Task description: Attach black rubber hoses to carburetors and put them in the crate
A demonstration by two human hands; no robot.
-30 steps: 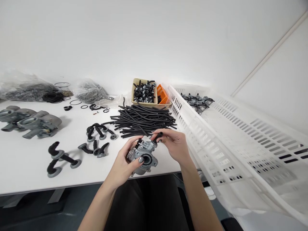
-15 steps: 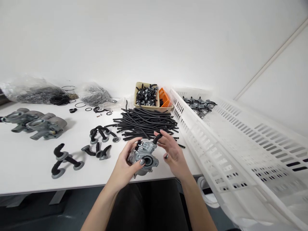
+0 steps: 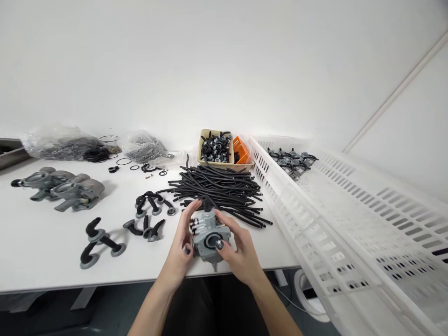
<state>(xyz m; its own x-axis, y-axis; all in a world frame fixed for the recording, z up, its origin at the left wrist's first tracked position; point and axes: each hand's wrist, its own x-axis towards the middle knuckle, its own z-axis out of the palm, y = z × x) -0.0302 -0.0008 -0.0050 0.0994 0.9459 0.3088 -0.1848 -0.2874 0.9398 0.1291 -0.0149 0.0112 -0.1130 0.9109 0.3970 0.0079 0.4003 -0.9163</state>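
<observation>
A grey metal carburetor (image 3: 205,242) is held just above the front edge of the white table, its round bore facing me. A black rubber cap or boot (image 3: 207,205) sticks up from its top. My right hand (image 3: 241,247) grips its right side, thumb across the bore and fingers behind. Along the left side lies my left hand (image 3: 180,245), fingers reaching up toward the boot and thumb bent near the body. Behind the carburetor is a pile of black rubber hoses (image 3: 217,189). Black elbow boots with grey caps (image 3: 101,242) lie to the left.
Two more carburetors (image 3: 75,191) stand at left. Bagged parts (image 3: 63,142), black rings (image 3: 123,161) and a cream bin (image 3: 200,144) of boots line the back, beside an orange basket (image 3: 241,148). A white crate (image 3: 301,224) with several carburetors (image 3: 292,161) fills the right.
My right hand has moved from the black boot to the carburetor's right side. The carburetor has turned so the boot points away. My left thumb has left the bore.
</observation>
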